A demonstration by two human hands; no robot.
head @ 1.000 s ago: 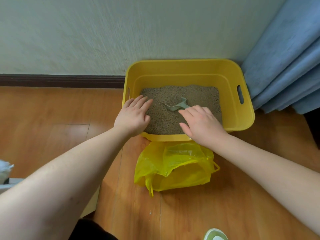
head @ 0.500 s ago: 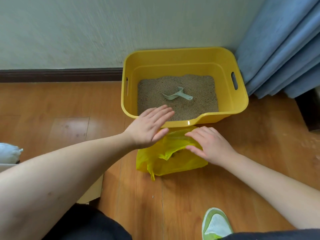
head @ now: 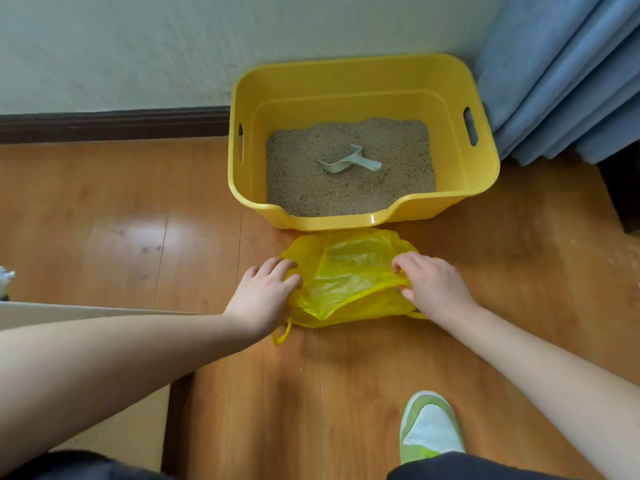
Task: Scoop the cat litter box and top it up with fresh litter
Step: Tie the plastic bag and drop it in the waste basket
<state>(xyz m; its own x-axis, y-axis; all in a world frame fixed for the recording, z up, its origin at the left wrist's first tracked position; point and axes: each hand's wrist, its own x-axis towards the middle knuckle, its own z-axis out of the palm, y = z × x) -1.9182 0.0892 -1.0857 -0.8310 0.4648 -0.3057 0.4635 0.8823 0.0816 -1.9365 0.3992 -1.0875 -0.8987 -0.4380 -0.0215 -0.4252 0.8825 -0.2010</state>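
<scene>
A yellow litter box [head: 460, 174] stands on the wooden floor against the wall, holding tan litter [head: 311, 181]. A pale green scoop [head: 348, 162] lies on the litter near the middle. Just in front of the box a yellow plastic bag [head: 346, 271] lies crumpled on the floor. My left hand [head: 263, 296] grips the bag's left edge. On the right side, my right hand [head: 434, 285] pinches the bag's rim between thumb and fingers. Both hands are clear of the box.
A blue curtain [head: 561, 71] hangs at the right of the box. A dark baseboard [head: 110, 124] runs along the wall. My green-and-white shoe [head: 429, 427] is at the bottom. A pale flat object [head: 69, 311] and a white item [head: 5, 275] sit at the left edge.
Both hands came back out of the litter box and down onto the yellow bag, taking hold of its edges. The scoop stays lying in the litter.
</scene>
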